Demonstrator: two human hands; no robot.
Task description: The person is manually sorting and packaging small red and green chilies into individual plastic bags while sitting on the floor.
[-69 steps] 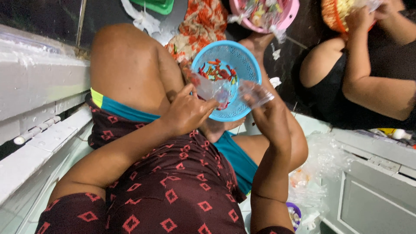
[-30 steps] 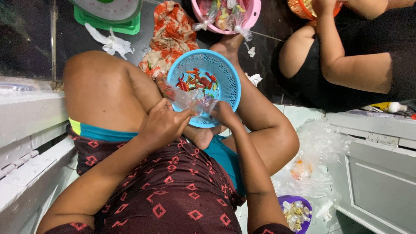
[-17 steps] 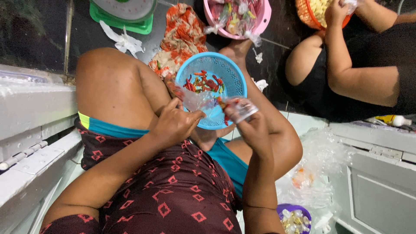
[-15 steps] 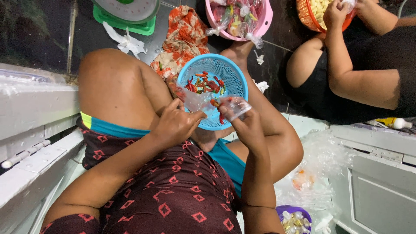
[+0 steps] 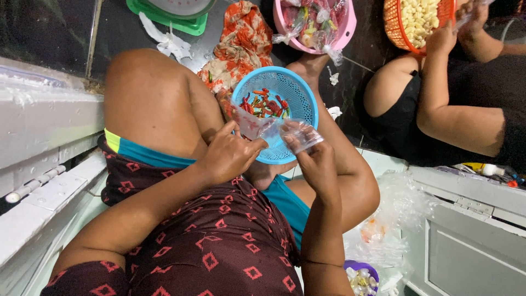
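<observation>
1. Two hands of the seated person, both pinched shut on one small clear plastic bag [image 5: 276, 131]: left hand [image 5: 230, 156] gripping its left edge, right hand [image 5: 315, 159] gripping its right end with fingertips closed.
2. Bag held at scene centre, just in front of one blue basket [image 5: 298, 96] resting between the knees; red and green chillies [image 5: 266, 104] inside, too small and overlapped to count.
3. Far side: one pink basket [image 5: 345, 27] of knotted clear packets, one orange basket [image 5: 392, 24] of pale peeled cloves, one green scale [image 5: 175, 11] cut off by the top edge, one orange patterned cloth [image 5: 241, 41].
4. Right: another person's arm [image 5: 455, 115]; hand at the orange basket partly out of frame.
5. Near right: one purple bowl [image 5: 361, 274], contents unclear, beside crumpled clear plastic sheeting [image 5: 394, 219].
6. Bag contents hard to make out.
</observation>
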